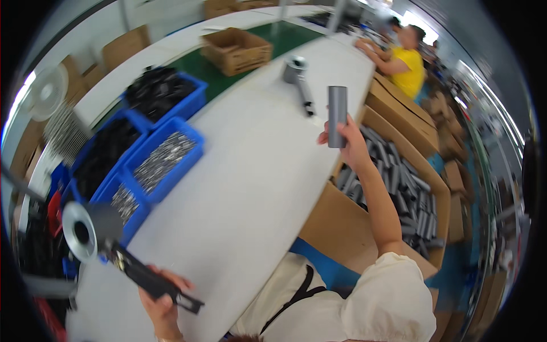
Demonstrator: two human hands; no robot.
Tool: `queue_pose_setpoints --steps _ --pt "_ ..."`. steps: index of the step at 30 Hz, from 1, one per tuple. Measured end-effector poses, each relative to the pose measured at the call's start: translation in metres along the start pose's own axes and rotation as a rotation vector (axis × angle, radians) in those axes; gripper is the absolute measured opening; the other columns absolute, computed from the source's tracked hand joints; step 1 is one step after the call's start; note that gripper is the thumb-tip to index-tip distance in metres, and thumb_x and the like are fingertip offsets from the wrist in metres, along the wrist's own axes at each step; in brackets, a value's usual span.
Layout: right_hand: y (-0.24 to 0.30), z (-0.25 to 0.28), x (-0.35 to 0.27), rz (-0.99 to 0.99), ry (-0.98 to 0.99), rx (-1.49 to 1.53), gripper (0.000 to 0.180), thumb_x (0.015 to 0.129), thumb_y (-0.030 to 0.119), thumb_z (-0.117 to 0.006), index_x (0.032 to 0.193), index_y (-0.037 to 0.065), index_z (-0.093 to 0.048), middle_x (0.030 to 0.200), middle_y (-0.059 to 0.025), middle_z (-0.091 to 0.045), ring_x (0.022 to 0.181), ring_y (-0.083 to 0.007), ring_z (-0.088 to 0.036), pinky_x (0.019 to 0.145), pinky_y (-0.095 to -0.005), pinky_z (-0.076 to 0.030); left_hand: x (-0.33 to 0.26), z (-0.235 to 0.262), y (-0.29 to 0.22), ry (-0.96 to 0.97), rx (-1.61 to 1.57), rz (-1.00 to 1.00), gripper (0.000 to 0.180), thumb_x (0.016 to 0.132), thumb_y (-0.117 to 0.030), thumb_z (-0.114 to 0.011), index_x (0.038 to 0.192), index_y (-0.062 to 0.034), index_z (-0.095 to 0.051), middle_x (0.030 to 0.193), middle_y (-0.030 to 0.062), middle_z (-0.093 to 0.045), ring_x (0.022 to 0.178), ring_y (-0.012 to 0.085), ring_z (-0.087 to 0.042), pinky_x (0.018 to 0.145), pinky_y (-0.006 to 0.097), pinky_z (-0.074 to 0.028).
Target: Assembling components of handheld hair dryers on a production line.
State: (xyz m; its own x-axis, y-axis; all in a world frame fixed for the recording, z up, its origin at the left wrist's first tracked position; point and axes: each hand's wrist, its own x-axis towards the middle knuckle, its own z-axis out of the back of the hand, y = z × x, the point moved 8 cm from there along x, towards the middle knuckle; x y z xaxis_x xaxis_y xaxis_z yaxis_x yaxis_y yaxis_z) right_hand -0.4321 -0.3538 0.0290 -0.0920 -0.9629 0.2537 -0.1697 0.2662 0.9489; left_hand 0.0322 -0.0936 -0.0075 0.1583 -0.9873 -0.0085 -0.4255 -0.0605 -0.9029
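Note:
My left hand [159,305] grips the dark handle core of a partly assembled hair dryer [139,271], at the near left over the white table. Its round grey head with a hole through the middle points away to the left; black frame parts show along the handle. In my right hand [353,145] a smooth grey tube [338,108] stands roughly upright, raised over the table's right edge, fingers wrapped round its lower part. Farther off, a second partly assembled hair dryer [296,67] lies on the table, its bare handle toward me. The tube and the held hair dryer are well apart.
Blue bins [196,153] hold small metal parts and black pieces at the left. An open cardboard box [441,196] of many grey tubes stands right of the table. A carton [242,48] sits on the green strip. A person in yellow [409,71] works at the far right.

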Motion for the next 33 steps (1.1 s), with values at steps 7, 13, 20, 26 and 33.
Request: queue_pose_setpoints --steps 7,13,20,26,33 --pt "0.002 -0.251 -0.087 -0.032 0.926 -0.142 0.068 0.093 0.037 -0.059 0.145 0.003 -0.032 0.098 -0.0042 -0.052 0.071 -0.0111 -0.052 0.06 -0.0249 -0.044 0.032 -0.006 -0.087 -0.061 -0.078 -0.432 0.054 0.073 -0.021 -0.071 0.116 -0.0008 -0.044 0.095 0.0126 -0.054 0.088 0.0294 -0.06 0.08 0.042 -0.048" --pt "-0.029 -0.368 -0.161 0.026 1.201 -0.183 0.061 0.091 0.037 -0.06 0.139 0.003 -0.043 0.109 -0.0097 -0.058 0.096 -0.0167 -0.055 0.087 -0.0316 -0.044 0.009 0.052 -0.112 -0.28 0.018 -0.524 0.041 0.077 -0.013 -0.063 0.112 -0.0016 -0.045 0.096 0.011 -0.056 0.086 0.0227 -0.061 0.083 0.037 -0.049" --pt "-0.028 -0.387 -0.325 0.907 1.627 -0.54 0.055 0.078 0.036 -0.07 0.12 0.002 -0.057 0.115 -0.0167 -0.058 0.107 -0.0337 -0.055 0.097 -0.0479 -0.041 0.041 0.088 -0.117 -0.34 -0.179 -0.643 0.022 0.084 -0.007 -0.061 0.103 -0.0025 -0.05 0.093 0.0062 -0.06 0.087 0.0125 -0.058 0.083 0.026 -0.046" --pt "-0.024 -0.361 -0.304 1.072 1.135 -0.638 0.051 0.072 0.036 -0.075 0.106 0.001 -0.062 0.1 -0.0153 -0.054 0.093 -0.0292 -0.053 0.083 -0.0454 -0.046 0.03 0.092 -0.106 -0.362 -0.229 -0.565 0.017 0.084 -0.004 -0.058 0.099 -0.0022 -0.051 0.09 0.0063 -0.06 0.086 0.0135 -0.058 0.083 0.027 -0.046" --pt "-0.058 -0.316 -0.276 0.072 0.961 -1.014 0.069 0.068 0.044 -0.082 0.112 -0.001 -0.053 0.092 -0.0139 -0.056 0.067 -0.0208 -0.056 0.051 -0.0313 -0.046 0.033 0.084 -0.103 -0.364 -0.177 -0.535 0.018 0.083 -0.004 -0.058 0.099 -0.0016 -0.05 0.089 0.0072 -0.061 0.085 0.0143 -0.059 0.083 0.028 -0.046"
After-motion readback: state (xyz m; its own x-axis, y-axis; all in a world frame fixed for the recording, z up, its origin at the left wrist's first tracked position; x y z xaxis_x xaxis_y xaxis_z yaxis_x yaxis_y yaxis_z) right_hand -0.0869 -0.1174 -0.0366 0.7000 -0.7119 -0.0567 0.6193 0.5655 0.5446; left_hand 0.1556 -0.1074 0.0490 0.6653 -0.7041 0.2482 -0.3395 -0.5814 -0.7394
